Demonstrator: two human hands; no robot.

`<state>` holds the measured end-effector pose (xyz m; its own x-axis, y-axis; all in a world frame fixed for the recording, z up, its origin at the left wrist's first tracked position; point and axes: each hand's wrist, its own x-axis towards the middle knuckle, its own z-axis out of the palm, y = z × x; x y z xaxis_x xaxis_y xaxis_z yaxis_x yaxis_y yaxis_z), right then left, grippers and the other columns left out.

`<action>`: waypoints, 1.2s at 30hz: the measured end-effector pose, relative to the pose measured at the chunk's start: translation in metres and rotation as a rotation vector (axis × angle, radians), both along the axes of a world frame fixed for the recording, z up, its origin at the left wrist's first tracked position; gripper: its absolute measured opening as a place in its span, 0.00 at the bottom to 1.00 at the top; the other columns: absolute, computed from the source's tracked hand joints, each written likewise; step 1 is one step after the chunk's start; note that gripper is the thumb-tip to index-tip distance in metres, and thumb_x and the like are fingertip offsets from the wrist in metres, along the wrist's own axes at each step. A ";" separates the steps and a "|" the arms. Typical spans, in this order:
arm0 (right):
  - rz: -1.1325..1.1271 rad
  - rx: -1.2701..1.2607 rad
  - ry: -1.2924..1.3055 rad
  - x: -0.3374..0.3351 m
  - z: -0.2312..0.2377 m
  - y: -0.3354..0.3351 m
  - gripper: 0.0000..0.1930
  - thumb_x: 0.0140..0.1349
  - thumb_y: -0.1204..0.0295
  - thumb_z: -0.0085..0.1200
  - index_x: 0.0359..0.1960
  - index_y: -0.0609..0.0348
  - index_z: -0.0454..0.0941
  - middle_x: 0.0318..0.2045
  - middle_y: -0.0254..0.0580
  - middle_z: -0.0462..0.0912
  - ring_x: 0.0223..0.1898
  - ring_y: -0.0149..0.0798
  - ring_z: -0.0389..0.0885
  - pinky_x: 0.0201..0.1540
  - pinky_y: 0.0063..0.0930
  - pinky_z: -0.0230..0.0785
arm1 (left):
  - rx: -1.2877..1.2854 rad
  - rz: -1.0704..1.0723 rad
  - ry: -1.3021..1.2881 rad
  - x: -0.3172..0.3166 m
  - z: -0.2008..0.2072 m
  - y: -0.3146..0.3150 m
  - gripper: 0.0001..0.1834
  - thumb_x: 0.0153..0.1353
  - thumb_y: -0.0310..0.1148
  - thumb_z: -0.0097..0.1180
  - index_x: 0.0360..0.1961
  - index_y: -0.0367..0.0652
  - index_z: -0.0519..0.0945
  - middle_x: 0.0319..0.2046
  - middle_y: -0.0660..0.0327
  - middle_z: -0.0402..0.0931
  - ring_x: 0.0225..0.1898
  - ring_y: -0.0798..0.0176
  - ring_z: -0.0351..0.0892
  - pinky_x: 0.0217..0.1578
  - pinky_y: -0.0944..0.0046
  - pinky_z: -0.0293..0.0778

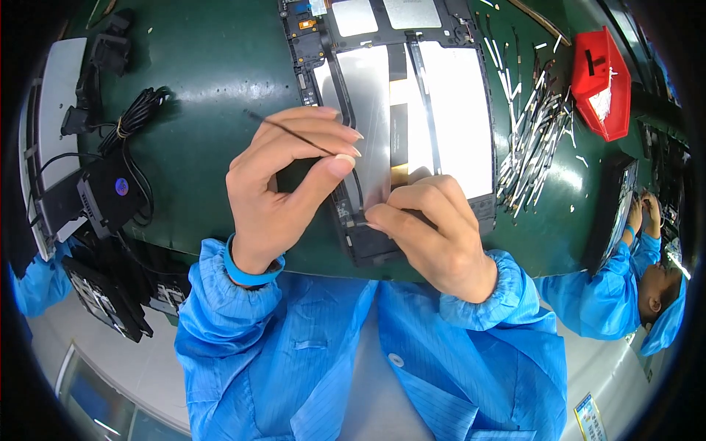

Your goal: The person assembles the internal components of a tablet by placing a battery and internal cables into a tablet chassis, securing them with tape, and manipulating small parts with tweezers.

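An opened tablet (pixel 460 117) with a dark frame and large silver-white panels lies on the green bench in front of me. My left hand (pixel 283 173) is over its left edge, thumb and fingertips pinched on a thin dark strip (pixel 287 131). One end of that strip sticks out to the upper left past my fingers. My right hand (pixel 437 228) rests low on the tablet with fingers curled and thumb and forefinger pressed together. What sits in that pinch is too small to name. A dark flat cable (pixel 426 95) runs lengthwise across the panels.
On the right lies a pile of thin black and white strips (pixel 533 132), beside a red bin (pixel 607 88) with white scraps. Coiled black cable (pixel 140 110) and a black box (pixel 110 187) are at left. A co-worker (pixel 625 279) in blue works on the far right.
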<state>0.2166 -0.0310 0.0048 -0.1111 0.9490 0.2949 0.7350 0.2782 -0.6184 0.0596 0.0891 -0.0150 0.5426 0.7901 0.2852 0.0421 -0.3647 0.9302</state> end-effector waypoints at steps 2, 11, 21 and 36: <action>0.006 0.006 0.000 0.000 0.001 0.001 0.13 0.41 0.74 0.52 0.33 0.61 0.78 0.34 0.37 0.73 0.35 0.38 0.71 0.38 0.28 0.67 | 0.048 -0.011 0.004 0.002 0.003 0.002 0.06 0.45 0.23 0.65 0.27 0.39 0.82 0.31 0.61 0.82 0.42 0.58 0.78 0.48 0.60 0.70; -0.007 0.022 -0.012 -0.001 0.002 0.003 0.13 0.40 0.74 0.52 0.31 0.61 0.78 0.34 0.37 0.74 0.35 0.37 0.71 0.37 0.28 0.67 | 0.438 -0.176 0.218 0.019 0.009 0.033 0.04 0.43 0.28 0.66 0.24 0.45 0.84 0.32 0.65 0.81 0.44 0.60 0.76 0.47 0.58 0.65; -0.008 0.030 -0.029 -0.001 0.000 0.001 0.15 0.37 0.74 0.54 0.32 0.62 0.78 0.33 0.37 0.73 0.34 0.37 0.71 0.34 0.27 0.67 | 0.368 -0.168 0.240 0.019 0.004 0.032 0.04 0.43 0.27 0.66 0.22 0.45 0.83 0.33 0.66 0.82 0.45 0.61 0.76 0.50 0.58 0.63; -0.010 0.029 -0.038 0.000 0.004 0.003 0.15 0.39 0.74 0.54 0.33 0.62 0.78 0.34 0.37 0.74 0.35 0.37 0.71 0.34 0.29 0.68 | 0.379 -0.168 0.214 0.022 0.004 0.034 0.04 0.45 0.31 0.66 0.24 0.47 0.83 0.32 0.68 0.81 0.43 0.64 0.76 0.51 0.59 0.61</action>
